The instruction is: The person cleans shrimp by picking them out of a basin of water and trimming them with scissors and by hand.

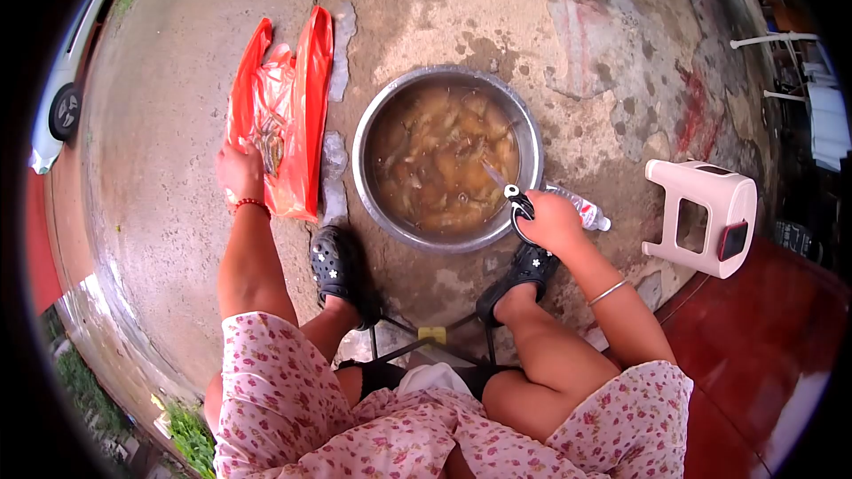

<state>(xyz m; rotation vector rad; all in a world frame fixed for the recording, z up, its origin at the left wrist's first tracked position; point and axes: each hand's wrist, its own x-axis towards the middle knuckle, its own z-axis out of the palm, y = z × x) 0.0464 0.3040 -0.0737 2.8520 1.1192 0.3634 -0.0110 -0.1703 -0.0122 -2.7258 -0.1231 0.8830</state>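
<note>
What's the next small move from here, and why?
Probably move the left hand onto the dark contents of the red bag: it sits at the bag's edge, close beside them, while the right hand holds scissors at the basin.

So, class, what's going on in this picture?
A seated person's right hand grips black-handled scissors, the blades pointing over a metal basin of murky brown water. Pale pieces fill the water, too unclear to name. The left hand is at the edge of a red plastic bag with some brownish scraps in it. A plastic bottle lies beside the basin.
</note>
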